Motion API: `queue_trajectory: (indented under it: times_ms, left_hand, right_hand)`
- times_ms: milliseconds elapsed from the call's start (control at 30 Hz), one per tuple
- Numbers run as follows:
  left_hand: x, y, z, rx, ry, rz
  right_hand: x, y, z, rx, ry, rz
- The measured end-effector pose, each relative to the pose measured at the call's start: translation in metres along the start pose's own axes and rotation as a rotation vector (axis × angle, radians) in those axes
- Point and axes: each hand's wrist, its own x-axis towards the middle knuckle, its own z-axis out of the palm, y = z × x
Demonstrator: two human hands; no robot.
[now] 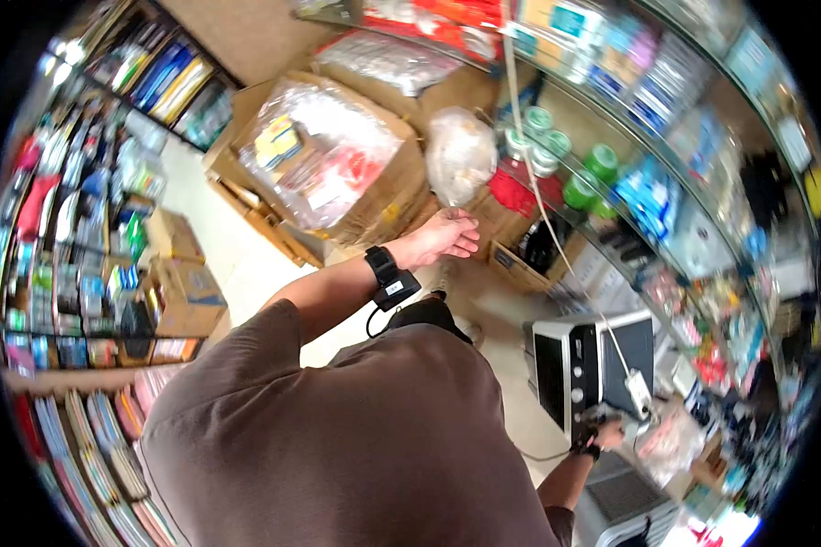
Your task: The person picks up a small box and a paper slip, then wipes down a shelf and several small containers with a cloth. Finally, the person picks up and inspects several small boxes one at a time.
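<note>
My left hand [445, 235], with a black band on its wrist, reaches forward and pinches the neck of a clear plastic bag [461, 153] full of pale contents. The bag hangs in front of stacked cardboard boxes [383, 196]. My right hand [604, 432], also wearing a black wristband, is low at the right. It sits against a dark edge beside a crumpled clear plastic bag [670, 444] and a white cord with a plug [638, 390]. Its fingers are small and partly hidden, so its grip is unclear.
A black and silver machine [579, 360] stands near my right hand. Glass shelves [647, 137] of jars and packets run along the right. Racks of stationery and books [73, 228] line the left, with cartons [187, 292] on the floor between.
</note>
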Motion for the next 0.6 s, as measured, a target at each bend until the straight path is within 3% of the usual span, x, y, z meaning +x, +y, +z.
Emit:
queue_trajectory:
  times_ms: [33, 67, 100, 233, 267, 333, 367, 467, 600]
  left_hand:
    - [-0.001, -0.003, -0.018, -0.029, 0.045, 0.012]
    - [-0.003, -0.003, -0.037, -0.069, 0.087, 0.027]
    - [-0.011, 0.003, -0.055, -0.097, 0.145, 0.032]
    - [-0.014, 0.002, -0.154, -0.272, 0.302, 0.074]
    - [-0.024, 0.010, -0.167, -0.251, 0.426, 0.053]
    - [-0.035, 0.015, -0.197, -0.264, 0.556, 0.113]
    - [-0.040, 0.018, -0.207, -0.278, 0.634, 0.148]
    - [-0.036, 0.012, -0.258, -0.265, 0.732, 0.176]
    - [-0.040, 0.011, -0.304, -0.180, 0.862, 0.228]
  right_hand:
    - [0.010, 0.021, 0.015, 0.173, -0.014, 0.044]
    - [0.025, 0.058, 0.036, -0.007, 0.133, 0.092]
    - [0.023, 0.048, 0.027, 0.115, 0.030, 0.193]
    - [-0.025, 0.017, -0.009, 0.654, 0.221, 0.342]
    - [-0.031, 0.018, -0.017, 0.464, 0.174, 0.269]
    - [-0.038, 0.027, -0.039, -0.381, 0.048, -0.061]
    - [-0.042, 0.030, -0.045, -0.573, 0.019, -0.143]
    - [-0.056, 0.028, -0.062, 0.073, -0.005, 0.128]
    - [-0.073, 0.030, -0.055, 0.866, -0.046, 0.215]
